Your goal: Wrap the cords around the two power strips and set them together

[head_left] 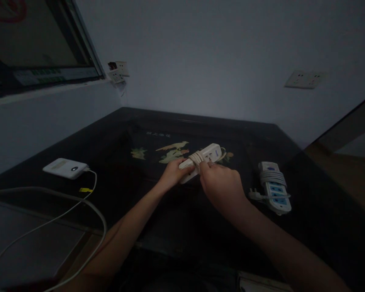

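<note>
Left hand (173, 172): grasping white power strip (212, 153), centre
Right hand (223, 187): fingers closed at its wrapped cord (196, 157)
Table (243, 134): far edge along wall (200, 61)
Blue-socket strip (276, 192): right of centre
Power bank (65, 168): left

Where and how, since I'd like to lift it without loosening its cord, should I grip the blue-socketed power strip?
Probably from above, pinching across the long sides at the wound cord: the blue-socketed strip lies flat and is long and narrow, and this grip should keep the coils together. Avoid the plug jutting out left.
</note>
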A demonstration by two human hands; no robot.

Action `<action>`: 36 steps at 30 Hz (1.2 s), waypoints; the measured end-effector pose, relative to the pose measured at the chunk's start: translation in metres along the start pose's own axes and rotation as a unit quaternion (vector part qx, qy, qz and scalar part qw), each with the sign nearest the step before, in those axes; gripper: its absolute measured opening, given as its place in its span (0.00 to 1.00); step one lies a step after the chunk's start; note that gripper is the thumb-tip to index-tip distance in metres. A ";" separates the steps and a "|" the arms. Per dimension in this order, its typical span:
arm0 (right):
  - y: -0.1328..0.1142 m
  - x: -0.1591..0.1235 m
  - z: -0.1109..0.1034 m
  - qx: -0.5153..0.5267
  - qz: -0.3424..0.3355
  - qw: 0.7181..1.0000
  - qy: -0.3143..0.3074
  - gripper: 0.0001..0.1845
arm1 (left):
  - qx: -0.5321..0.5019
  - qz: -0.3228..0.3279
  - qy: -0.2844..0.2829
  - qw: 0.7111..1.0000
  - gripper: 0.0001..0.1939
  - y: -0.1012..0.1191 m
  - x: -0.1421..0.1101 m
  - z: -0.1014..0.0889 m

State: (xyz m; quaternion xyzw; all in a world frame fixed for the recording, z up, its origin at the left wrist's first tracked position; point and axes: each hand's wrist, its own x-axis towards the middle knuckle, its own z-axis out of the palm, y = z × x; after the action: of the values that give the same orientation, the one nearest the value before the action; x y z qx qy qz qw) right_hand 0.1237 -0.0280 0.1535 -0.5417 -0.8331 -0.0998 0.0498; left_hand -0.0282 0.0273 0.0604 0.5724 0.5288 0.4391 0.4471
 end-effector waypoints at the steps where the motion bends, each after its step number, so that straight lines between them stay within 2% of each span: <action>1: 0.001 -0.003 0.008 0.011 0.000 1.000 0.020 0.13 | -0.062 -0.025 -0.009 0.998 0.15 0.000 -0.001 0.001; 4: 0.005 -0.009 0.035 0.064 -0.006 0.994 0.084 0.16 | -0.227 -0.085 -0.025 0.970 0.15 0.002 -0.003 0.004; 6: 0.011 -0.011 0.052 0.115 -0.015 0.985 0.131 0.17 | -0.301 -0.111 -0.035 0.947 0.15 0.003 -0.006 0.007; 10: 0.021 -0.012 0.082 0.199 -0.045 0.952 0.230 0.16 | -0.375 -0.126 -0.037 0.918 0.16 0.001 -0.009 0.015; 13: 0.025 -0.011 0.096 0.242 -0.038 0.932 0.267 0.11 | -0.403 -0.128 -0.031 0.906 0.16 0.001 -0.011 0.021; 18: 0.026 -0.011 0.106 0.348 0.036 0.897 0.270 0.06 | -0.441 -0.139 -0.017 0.886 0.15 0.007 -0.017 0.029; 23: 0.028 -0.013 0.107 0.496 0.122 0.830 0.224 0.11 | -0.459 -0.132 -0.025 0.878 0.18 0.007 -0.025 0.034; 27: 0.031 -0.014 0.105 0.599 0.123 0.770 0.184 0.14 | -0.465 -0.107 -0.023 0.878 0.21 0.005 -0.026 0.038; 31: 0.030 -0.016 0.106 0.666 0.111 0.714 0.184 0.15 | -0.463 -0.089 -0.018 0.882 0.22 0.003 -0.026 0.042; 33: 0.028 -0.018 0.107 0.678 0.113 0.700 0.191 0.15 | -0.469 -0.096 -0.030 0.878 0.22 0.001 -0.027 0.045; 36: 0.028 -0.022 0.112 0.678 0.120 0.698 0.198 0.15 | -0.480 -0.111 -0.056 0.868 0.23 -0.002 -0.031 0.048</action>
State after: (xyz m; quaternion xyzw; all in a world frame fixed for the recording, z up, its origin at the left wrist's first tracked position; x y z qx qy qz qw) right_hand 0.1610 -0.0121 0.0433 -0.4243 -0.5740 0.3941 0.5790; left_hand 0.0166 -0.0058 0.0467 0.2482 0.2874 0.5534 0.7414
